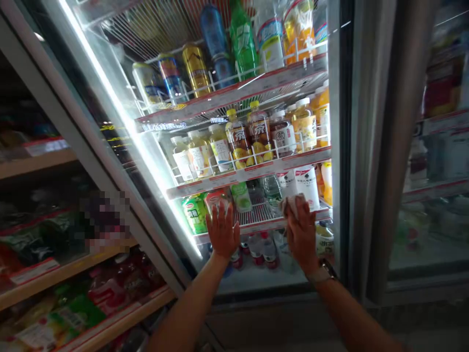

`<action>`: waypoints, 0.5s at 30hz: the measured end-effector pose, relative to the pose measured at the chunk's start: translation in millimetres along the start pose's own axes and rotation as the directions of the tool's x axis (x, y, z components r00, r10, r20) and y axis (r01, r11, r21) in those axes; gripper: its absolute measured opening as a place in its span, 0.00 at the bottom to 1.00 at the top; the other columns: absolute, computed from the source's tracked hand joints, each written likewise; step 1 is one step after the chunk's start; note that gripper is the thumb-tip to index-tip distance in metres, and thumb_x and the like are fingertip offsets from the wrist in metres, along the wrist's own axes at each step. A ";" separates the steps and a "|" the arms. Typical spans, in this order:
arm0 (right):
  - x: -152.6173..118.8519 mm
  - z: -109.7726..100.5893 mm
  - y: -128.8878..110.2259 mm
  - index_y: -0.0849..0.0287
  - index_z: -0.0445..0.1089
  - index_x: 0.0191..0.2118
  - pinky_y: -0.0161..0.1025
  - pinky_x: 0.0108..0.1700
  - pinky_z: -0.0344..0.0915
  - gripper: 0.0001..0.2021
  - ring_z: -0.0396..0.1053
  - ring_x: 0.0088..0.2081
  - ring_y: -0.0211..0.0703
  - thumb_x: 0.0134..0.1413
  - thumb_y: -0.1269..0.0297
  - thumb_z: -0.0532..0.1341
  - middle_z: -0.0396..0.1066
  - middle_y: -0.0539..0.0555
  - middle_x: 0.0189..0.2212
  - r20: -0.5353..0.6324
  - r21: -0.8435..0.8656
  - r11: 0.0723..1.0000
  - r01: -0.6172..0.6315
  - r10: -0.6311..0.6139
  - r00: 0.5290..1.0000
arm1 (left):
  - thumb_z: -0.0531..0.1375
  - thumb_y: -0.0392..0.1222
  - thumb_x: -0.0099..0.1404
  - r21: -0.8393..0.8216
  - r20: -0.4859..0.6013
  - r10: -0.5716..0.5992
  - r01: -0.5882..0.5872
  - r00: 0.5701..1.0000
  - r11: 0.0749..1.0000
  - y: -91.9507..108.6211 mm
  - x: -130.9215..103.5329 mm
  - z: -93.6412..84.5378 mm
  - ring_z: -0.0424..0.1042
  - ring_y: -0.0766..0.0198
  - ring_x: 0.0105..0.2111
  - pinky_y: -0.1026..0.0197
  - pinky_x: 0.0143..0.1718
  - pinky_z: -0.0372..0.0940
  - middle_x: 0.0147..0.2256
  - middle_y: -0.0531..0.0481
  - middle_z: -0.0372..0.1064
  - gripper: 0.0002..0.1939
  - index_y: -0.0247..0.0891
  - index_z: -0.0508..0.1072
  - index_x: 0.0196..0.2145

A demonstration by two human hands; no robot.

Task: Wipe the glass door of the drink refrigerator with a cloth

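Observation:
My left hand lies with its fingers spread, apparently flat against the glass door of a lit drinks fridge. Behind it a red package and a green package stand on a lower shelf. My right hand, with a watch at the wrist, presses a crumpled pale cloth to the same glass. White cartons and a clear bottle show behind the cloth. The part of the cloth under my palm is hidden.
Above my hands, shelves hold tea bottles, cans and a green soda bottle. A thick metal door frame runs up the right side. To the left, wooden shelves carry packaged goods, seen dimly. Small bottles stand at the fridge bottom.

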State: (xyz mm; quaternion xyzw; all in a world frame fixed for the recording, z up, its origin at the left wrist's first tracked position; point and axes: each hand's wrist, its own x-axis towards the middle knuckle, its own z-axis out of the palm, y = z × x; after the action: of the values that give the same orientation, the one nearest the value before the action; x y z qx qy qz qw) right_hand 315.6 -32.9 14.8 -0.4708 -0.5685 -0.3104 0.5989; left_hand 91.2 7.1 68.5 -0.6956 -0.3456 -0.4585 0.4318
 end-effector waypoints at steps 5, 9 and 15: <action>6.8 -9.8 36.2 0.51 0.48 0.70 0.64 0.68 0.46 0.30 0.41 0.70 0.57 0.65 0.71 0.51 0.42 0.58 0.71 -0.172 -0.011 0.988 -0.156 0.151 0.973 | 0.52 0.43 0.70 -0.006 -0.018 -0.002 0.002 1.000 1.000 0.9 1.2 1.2 0.38 0.53 0.70 0.43 0.69 0.37 0.69 0.44 0.42 0.33 0.42 0.45 0.69; 9.4 3.6 9.1 0.53 0.48 0.70 0.66 0.67 0.47 0.29 0.41 0.71 0.59 0.65 0.71 0.50 0.43 0.59 0.71 -0.201 0.025 0.974 -0.225 0.226 0.953 | 0.52 0.43 0.70 -0.041 -0.022 -0.012 0.011 1.000 0.999 2.1 1.0 1.0 0.37 0.55 0.70 0.44 0.70 0.36 0.69 0.45 0.42 0.32 0.42 0.47 0.69; -4.6 39.8 -69.3 0.52 0.44 0.71 0.62 0.68 0.47 0.31 0.40 0.71 0.56 0.64 0.72 0.48 0.45 0.58 0.70 -0.094 0.024 0.985 -0.172 0.174 0.980 | 0.52 0.42 0.70 -0.044 -0.009 -0.017 0.017 1.000 0.999 3.2 0.3 -0.3 0.38 0.55 0.70 0.44 0.70 0.36 0.69 0.44 0.43 0.33 0.42 0.46 0.69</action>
State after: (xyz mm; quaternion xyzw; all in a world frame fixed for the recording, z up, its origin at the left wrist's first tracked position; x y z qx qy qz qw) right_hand 236.6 -22.4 21.4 -0.4983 -0.4986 -0.2746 0.6540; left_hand 94.0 5.6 67.9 -0.6998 -0.3391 -0.4730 0.4141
